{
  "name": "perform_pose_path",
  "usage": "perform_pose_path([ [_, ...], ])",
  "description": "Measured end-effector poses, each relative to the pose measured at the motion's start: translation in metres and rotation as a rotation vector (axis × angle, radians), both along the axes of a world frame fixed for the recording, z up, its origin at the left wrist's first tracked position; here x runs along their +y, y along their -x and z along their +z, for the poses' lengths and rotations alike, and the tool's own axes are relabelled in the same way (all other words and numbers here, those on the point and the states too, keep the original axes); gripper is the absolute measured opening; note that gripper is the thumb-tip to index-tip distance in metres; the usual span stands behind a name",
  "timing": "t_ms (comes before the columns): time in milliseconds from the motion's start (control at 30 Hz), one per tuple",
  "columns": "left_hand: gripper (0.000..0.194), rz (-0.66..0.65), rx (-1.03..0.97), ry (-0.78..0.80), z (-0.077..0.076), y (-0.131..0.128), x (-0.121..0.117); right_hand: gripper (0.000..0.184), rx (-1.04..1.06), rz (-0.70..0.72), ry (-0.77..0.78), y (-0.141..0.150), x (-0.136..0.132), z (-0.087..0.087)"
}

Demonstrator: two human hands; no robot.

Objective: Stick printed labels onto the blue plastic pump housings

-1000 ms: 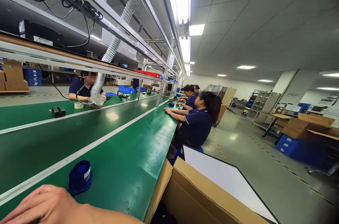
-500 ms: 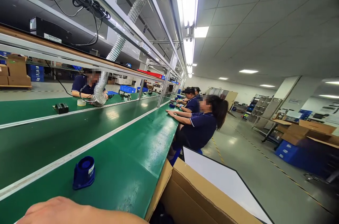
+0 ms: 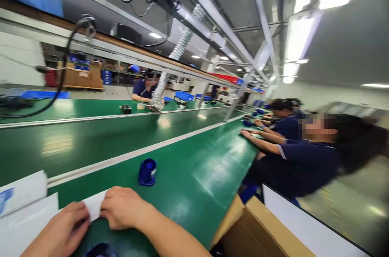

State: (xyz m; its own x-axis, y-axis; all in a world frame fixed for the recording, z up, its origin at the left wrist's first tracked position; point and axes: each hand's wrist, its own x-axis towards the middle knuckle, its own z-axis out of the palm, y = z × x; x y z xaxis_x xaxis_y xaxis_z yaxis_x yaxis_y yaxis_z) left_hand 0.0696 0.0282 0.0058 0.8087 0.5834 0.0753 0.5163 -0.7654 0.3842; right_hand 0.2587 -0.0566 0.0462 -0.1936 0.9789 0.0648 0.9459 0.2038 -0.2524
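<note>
Near the bottom left, my left hand (image 3: 65, 226) and my right hand (image 3: 124, 208) grip opposite ends of a small white piece of paper or card (image 3: 95, 204) above the green worktop. Both hands are closed, and the fingers hide part of it. Just beyond them a dark blue round-topped part (image 3: 148, 172) with a flat base and a pale label stands upright on the worktop. A second dark blue part (image 3: 101, 250) shows at the bottom edge, mostly cut off. White flat packs or sheets (image 3: 28, 218), one with a blue print, lie beside my left hand.
An open cardboard box (image 3: 261, 228) stands at the worktop's right edge, by a white board (image 3: 306, 216). Co-workers in navy shirts (image 3: 313, 155) sit along the right side. A sunken green belt (image 3: 100, 141) runs along the left, under a shelf with hanging cables (image 3: 65, 58).
The view has swung left. My left hand and the white packs have come into sight. My right hand now meets the left at the white piece.
</note>
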Motion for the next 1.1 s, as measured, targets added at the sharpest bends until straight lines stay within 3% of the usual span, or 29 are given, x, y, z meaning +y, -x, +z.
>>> perform_pose_path([
  [100, 0.038, 0.007, 0.077, -0.017, 0.012, 0.012, -0.005, 0.008, 0.02, 0.005, 0.03, 0.001, -0.005, 0.0],
  [233, 0.031, 0.02, 0.184, -0.03, 0.024, 0.005, -0.013, 0.013, 0.012, -0.069, 0.08, 0.005, 0.0, -0.004],
  [433, 0.021, -0.046, 0.211, -0.019, 0.026, 0.004, -0.001, 0.012, -0.032, -0.231, 0.201, 0.013, 0.012, 0.0],
  [600, 0.02, -0.086, 0.187, -0.006, 0.029, 0.008, 0.002, 0.015, -0.009, -0.239, 0.277, 0.01, 0.012, 0.008],
  [867, 0.019, -0.11, 0.177, -0.018, 0.031, 0.009, 0.002, 0.02, -0.072, -0.386, 0.303, 0.018, 0.013, 0.0],
  [1100, 0.018, -0.119, 0.141, -0.023, 0.033, 0.012, 0.003, 0.017, -0.019, -0.299, 0.211, -0.003, 0.003, 0.004],
])
